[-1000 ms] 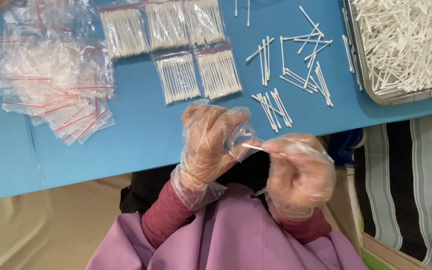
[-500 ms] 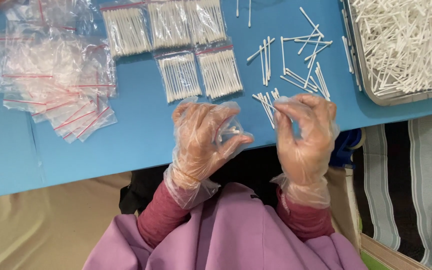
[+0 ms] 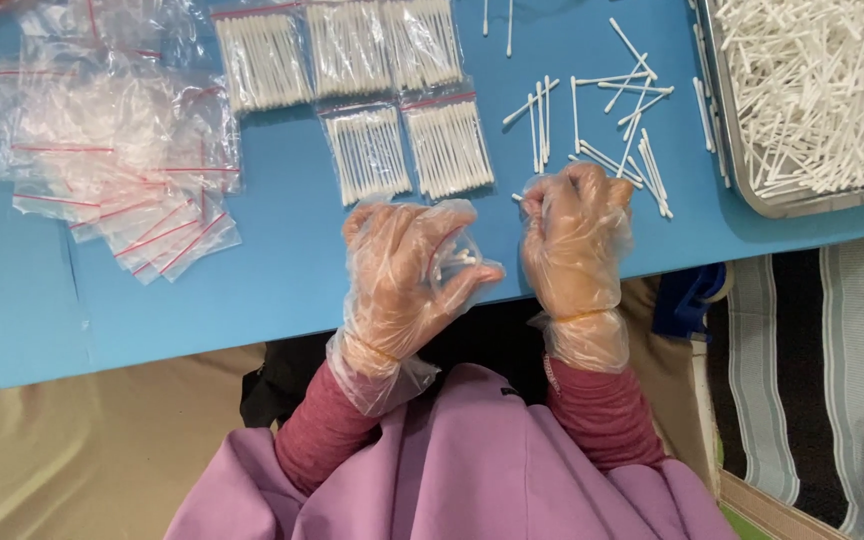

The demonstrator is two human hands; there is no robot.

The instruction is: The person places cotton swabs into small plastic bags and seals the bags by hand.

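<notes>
Both my hands wear thin clear plastic gloves. My left hand (image 3: 407, 270) holds a small clear zip bag (image 3: 457, 258) with a few cotton swabs in it, just above the blue table's (image 3: 282, 270) near edge. My right hand (image 3: 574, 235) is closed over a bunch of loose cotton swabs (image 3: 524, 195) lying on the table; swab tips stick out at its left side. More loose swabs (image 3: 602, 120) lie scattered just beyond it.
Several filled swab bags (image 3: 392, 100) lie in rows at the back centre. A heap of empty red-striped zip bags (image 3: 112, 150) is at the left. A metal tray (image 3: 742, 170) full of swabs stands at the right.
My right hand has moved from near my chest out onto the table and closed on the loose swabs. My left hand rose slightly with the bag.
</notes>
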